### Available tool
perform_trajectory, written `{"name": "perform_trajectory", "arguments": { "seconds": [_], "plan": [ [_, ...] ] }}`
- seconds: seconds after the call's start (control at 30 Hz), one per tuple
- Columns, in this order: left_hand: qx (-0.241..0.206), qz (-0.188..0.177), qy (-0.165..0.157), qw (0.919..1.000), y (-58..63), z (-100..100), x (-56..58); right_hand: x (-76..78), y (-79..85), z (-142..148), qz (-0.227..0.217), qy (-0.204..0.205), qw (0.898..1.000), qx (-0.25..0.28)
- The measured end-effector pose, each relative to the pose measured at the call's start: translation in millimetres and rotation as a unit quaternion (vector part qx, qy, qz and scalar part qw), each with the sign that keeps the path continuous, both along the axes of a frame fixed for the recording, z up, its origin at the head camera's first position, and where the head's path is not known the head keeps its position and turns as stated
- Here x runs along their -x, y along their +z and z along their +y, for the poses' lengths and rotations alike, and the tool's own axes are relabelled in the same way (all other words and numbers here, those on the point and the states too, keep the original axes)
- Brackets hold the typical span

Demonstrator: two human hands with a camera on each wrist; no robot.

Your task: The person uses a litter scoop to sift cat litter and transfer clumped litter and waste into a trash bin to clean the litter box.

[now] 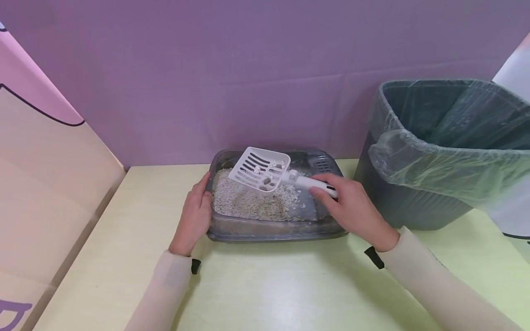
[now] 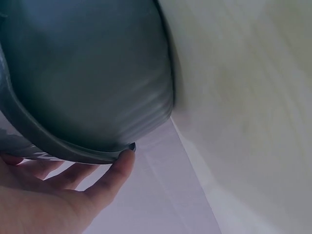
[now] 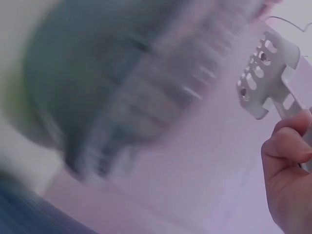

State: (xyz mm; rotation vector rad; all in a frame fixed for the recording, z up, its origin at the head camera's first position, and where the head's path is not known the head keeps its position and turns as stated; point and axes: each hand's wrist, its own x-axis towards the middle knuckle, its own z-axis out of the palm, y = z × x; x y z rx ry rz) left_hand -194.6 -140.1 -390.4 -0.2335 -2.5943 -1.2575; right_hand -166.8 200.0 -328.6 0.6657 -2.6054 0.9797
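Observation:
A grey litter box holds pale granular litter, with part of its floor bare on the right. My left hand grips the box's left rim, also seen in the left wrist view along the dark rim. With my right hand I hold a white slotted litter scoop by its handle, its head tilted above the litter. A few clumps and pale bits lie on the scoop's head. In the right wrist view the scoop shows its slotted underside.
A dark trash bin with a translucent liner bag stands at the right, close by my right hand. A purple backdrop rises directly behind the box. The pale table extends in front.

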Motion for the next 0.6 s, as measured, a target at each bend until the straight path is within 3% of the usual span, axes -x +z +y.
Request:
{"name": "perform_trajectory", "arguments": {
  "seconds": [0.33,0.6],
  "plan": [
    [-0.005,0.013,-0.014,0.9998,-0.9,0,4.4,-22.7,59.1,7,0.094,-0.026,0.995,-0.017],
    [-0.008,0.006,-0.009,0.9999,-4.0,1,6.4,-34.4,116.4,35,0.208,-0.114,0.971,-0.018]
  ]
}}
